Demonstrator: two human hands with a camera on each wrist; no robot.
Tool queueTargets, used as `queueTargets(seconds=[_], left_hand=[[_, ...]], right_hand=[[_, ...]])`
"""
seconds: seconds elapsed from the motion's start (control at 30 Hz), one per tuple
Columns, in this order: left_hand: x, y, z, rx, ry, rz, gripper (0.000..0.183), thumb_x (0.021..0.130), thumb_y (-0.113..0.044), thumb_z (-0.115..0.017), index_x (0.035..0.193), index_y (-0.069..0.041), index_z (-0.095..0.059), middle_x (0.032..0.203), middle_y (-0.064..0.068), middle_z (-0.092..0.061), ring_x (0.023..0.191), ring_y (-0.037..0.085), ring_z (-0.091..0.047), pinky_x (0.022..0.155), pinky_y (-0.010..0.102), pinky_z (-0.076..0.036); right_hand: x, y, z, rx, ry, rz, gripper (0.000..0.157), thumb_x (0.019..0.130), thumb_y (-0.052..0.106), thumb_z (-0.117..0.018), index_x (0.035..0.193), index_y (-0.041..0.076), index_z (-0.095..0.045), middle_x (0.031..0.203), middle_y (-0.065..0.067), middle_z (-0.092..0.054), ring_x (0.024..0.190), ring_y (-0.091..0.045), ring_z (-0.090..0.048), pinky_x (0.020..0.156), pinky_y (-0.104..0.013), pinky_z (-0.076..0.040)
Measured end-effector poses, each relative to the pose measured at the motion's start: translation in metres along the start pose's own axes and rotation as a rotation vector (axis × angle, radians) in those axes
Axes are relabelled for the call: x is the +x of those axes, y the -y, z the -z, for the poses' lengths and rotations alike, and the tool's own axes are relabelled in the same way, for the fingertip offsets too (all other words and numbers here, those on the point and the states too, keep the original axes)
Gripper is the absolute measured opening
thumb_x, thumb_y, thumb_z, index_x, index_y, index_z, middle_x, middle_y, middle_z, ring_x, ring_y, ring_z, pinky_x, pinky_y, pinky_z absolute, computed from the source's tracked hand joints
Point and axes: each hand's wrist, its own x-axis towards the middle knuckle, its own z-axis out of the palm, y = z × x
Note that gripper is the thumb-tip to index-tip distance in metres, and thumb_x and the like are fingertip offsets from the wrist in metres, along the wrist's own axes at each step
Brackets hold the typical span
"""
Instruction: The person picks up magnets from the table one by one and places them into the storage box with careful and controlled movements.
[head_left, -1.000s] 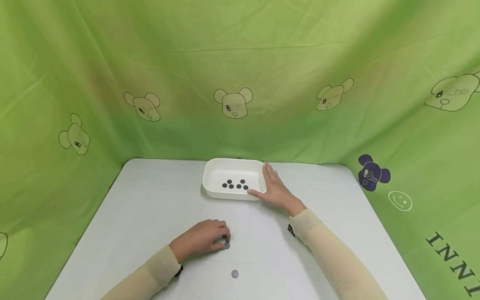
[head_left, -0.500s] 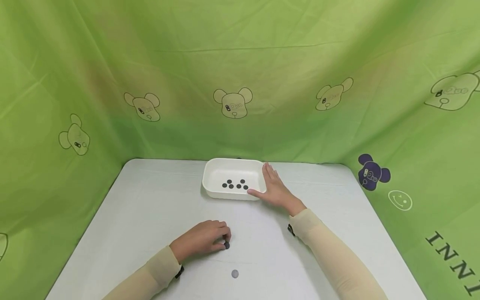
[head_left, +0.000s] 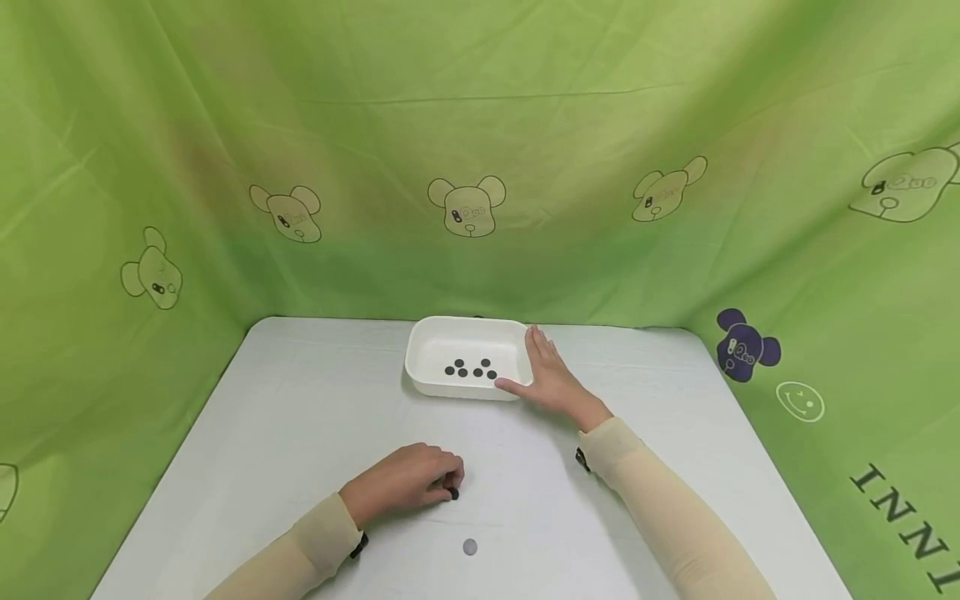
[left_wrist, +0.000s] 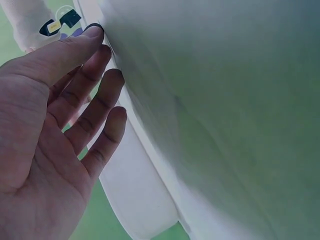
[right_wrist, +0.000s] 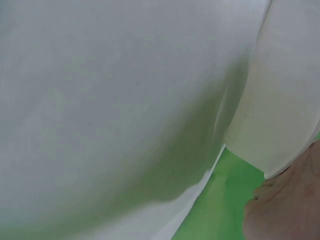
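My left hand [head_left: 408, 479] is low over the table, left of centre, and pinches a small dark round disc [head_left: 453, 493] between thumb and fingertips. In the left wrist view, the thumb [left_wrist: 75, 52] meets a dark edge at its tip, while the other fingers are bent and apart. A grey round disc [head_left: 470, 547] lies flat nearer the front. At the back stands a white rectangular box [head_left: 431, 388] with several dark discs inside. My right hand [head_left: 553, 383] rests against its right end, fingers straight along the side and thumb over the front rim.
A white-covered table [head_left: 315, 400] bears everything here. Green curtains [head_left: 375, 275] with printed bear heads rise behind and on both sides. Dark straps [head_left: 582, 459] circle both wrists over the cream sleeves.
The left fingers have curled in further around the disc, which has tipped from a flat grey face to a dark edge. Right hand, box and the other discs stay where they were.
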Motion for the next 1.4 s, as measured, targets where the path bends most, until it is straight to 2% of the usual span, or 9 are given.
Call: queueTargets(seconds=[0.17, 0.5, 0.8, 1.1, 1.4], left_hand=[[-0.001, -0.002, 0.001, -0.019, -0.006, -0.009, 0.021, 0.094, -0.02, -0.084, 0.093, -0.028, -0.065, 0.08, -0.021, -0.054, 0.074, -0.003, -0.048, 0.077, 0.019, -0.044], [0.0, -0.003, -0.001, -0.053, -0.016, -0.029, 0.019, 0.099, -0.016, -0.079, 0.092, -0.027, -0.064, 0.079, -0.019, -0.051, 0.074, -0.002, -0.048, 0.076, 0.019, -0.043], [0.0, -0.002, -0.002, -0.043, -0.023, -0.028, 0.019, 0.099, -0.015, -0.077, 0.092, -0.027, -0.064, 0.081, -0.019, -0.052, 0.075, -0.002, -0.048, 0.077, 0.019, -0.043], [0.001, 0.0, 0.001, -0.059, -0.016, -0.014, 0.011, 0.102, -0.016, -0.073, 0.098, -0.025, -0.068, 0.083, -0.018, -0.054, 0.076, -0.001, -0.05, 0.076, 0.019, -0.044], [0.002, 0.001, 0.007, -0.088, -0.059, 0.009, 0.011, 0.101, -0.013, -0.073, 0.1, -0.023, -0.069, 0.087, -0.018, -0.058, 0.078, -0.002, -0.052, 0.076, 0.019, -0.047]], right_hand=[[0.001, -0.001, -0.001, -0.008, -0.005, 0.007, 0.128, 0.094, 0.077, -0.063, 0.168, -0.005, 0.002, 0.178, -0.024, 0.003, 0.165, -0.039, 0.001, 0.133, -0.053, -0.005], [0.0, 0.0, 0.0, -0.009, -0.001, 0.006, 0.128, 0.094, 0.079, -0.061, 0.168, -0.004, 0.003, 0.178, -0.023, 0.006, 0.166, -0.039, 0.003, 0.133, -0.052, -0.002], [-0.001, 0.004, 0.002, 0.014, -0.01, 0.013, 0.13, 0.093, 0.081, -0.06, 0.168, -0.005, 0.001, 0.178, -0.025, 0.003, 0.165, -0.042, 0.001, 0.133, -0.054, -0.004], [0.0, 0.002, 0.001, -0.016, 0.011, -0.016, 0.127, 0.094, 0.078, -0.062, 0.169, -0.002, 0.004, 0.179, -0.018, 0.009, 0.166, -0.037, 0.003, 0.134, -0.049, -0.003], [0.001, 0.001, 0.0, -0.01, 0.018, -0.018, 0.126, 0.095, 0.077, -0.061, 0.169, -0.001, 0.005, 0.179, -0.016, 0.012, 0.166, -0.032, 0.008, 0.134, -0.048, -0.001]])
